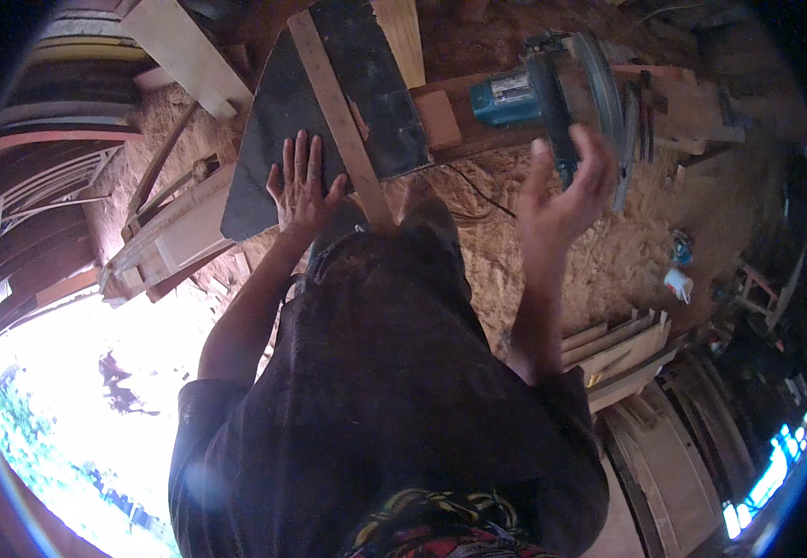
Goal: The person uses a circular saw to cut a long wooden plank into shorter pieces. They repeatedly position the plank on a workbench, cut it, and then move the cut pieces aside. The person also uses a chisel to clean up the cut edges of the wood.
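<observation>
My left hand (pixel 304 191) lies flat with its fingers spread on a large dark board (pixel 269 121). Across that board runs a narrow brown wooden strip (pixel 337 116), its near end close to my body. My right hand (pixel 562 191) is raised on the right, thumb and fingers apart, slightly blurred, with nothing seen in it. Just beyond it stands a power saw with a teal motor housing (pixel 508 99), a dark bar-like handle (pixel 549 116) and a curved grey guard (pixel 599 79). In this view my fingers overlap the handle's near end; I cannot tell whether they touch it.
A small reddish wood block (pixel 439 119) lies between board and saw. Pale planks (pixel 185 56) rest at the far left, stacked boards (pixel 622 353) at the right. A dark cord (pixel 478 191) crosses the sawdust-coloured ground. A white container (pixel 678 285) sits farther right.
</observation>
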The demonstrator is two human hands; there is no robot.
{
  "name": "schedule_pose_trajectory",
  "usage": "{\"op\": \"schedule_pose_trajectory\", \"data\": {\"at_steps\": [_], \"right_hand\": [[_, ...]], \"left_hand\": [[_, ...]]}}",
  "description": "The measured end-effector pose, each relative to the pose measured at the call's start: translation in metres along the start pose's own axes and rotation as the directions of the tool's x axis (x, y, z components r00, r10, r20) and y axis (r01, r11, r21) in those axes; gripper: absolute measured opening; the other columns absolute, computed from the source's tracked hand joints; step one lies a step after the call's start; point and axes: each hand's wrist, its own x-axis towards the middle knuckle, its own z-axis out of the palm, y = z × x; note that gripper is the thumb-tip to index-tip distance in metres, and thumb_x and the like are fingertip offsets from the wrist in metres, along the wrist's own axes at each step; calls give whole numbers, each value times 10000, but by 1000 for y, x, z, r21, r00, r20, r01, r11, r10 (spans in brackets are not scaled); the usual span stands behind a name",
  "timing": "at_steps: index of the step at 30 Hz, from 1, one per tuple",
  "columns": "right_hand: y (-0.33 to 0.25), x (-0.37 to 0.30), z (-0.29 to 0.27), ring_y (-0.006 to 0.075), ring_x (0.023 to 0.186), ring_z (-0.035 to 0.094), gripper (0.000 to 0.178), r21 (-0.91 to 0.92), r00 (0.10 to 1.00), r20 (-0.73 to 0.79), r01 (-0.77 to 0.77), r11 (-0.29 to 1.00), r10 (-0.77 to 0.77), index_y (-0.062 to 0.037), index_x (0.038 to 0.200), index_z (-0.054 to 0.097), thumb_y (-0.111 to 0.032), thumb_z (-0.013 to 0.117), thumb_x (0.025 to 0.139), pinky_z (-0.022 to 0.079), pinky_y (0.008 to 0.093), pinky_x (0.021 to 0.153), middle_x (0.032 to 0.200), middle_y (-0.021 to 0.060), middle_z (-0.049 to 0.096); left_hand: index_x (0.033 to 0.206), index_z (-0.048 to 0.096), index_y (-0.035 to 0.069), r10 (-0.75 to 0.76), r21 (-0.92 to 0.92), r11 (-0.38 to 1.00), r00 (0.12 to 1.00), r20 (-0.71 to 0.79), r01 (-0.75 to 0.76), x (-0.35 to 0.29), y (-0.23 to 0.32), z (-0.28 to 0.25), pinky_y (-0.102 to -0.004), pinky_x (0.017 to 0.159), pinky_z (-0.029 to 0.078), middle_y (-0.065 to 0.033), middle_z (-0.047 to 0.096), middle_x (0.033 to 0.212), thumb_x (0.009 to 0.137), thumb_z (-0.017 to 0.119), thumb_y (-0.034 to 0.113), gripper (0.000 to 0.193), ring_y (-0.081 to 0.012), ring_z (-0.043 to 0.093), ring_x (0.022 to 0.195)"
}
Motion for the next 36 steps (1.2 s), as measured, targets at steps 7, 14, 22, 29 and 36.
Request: {"op": "schedule_pose_trajectory", "data": {"at_steps": [7, 14, 22, 29, 36], "right_hand": [[58, 32, 48, 473, 950, 699, 681, -177, 662, 676, -280, 943, 324, 48, 1235, 618, -562, 681, 938, 553, 531, 850, 1046, 289, 706], [70, 53, 50, 207, 654, 680, 457, 24, 609, 729, -479, 878, 312, 5, 990, 692, -420, 817, 881, 527, 392, 625, 766, 72, 696], [12, 25, -58, 82, 584, 526, 251, 254, 479, 721, -855, 453, 500, -91, 1100, 721, -140, 827, 878, 397, 265, 511, 816, -8, 667], [-70, -42, -80, 70, 566, 495, 200, 180, 399, 775, -882, 435, 490, -64, 1113, 734, -44, 772, 918, 385, 259, 511, 823, -13, 657], [-101, -84, -54, 69, 626, 527, 285, 193, 439, 828, -807, 558, 349, -58, 1187, 719, -87, 794, 914, 405, 251, 539, 870, -9, 662]], "left_hand": [[1649, 274, 181, 22, -23, 999, 999, -27, -22, -2, 5, -4, -577, 1229, 143, -78, 212, 1729, 979, 575, 546, 820, -282, 179, 1597], [1653, 273, 178, 19, -3, 1000, 998, -56, -20, -3, 3, -4, -554, 1219, 166, -82, 241, 1722, 988, 570, 547, 816, -288, 214, 1588], [1658, 239, 211, 21, -93, 995, 999, -50, -25, 0, 8, -9, -562, 1248, 162, -51, 195, 1731, 1018, 506, 609, 800, -263, 173, 1596], [1651, 265, 205, 30, -139, 989, 990, -138, -49, -1, 5, 5, -556, 1242, 150, -53, 217, 1727, 1005, 531, 605, 805, -270, 199, 1590], [1635, 302, 202, 17, -143, 989, 988, -153, -40, 1, 8, 5, -547, 1237, 176, -32, 232, 1724, 991, 552, 605, 799, -257, 218, 1585]]}}
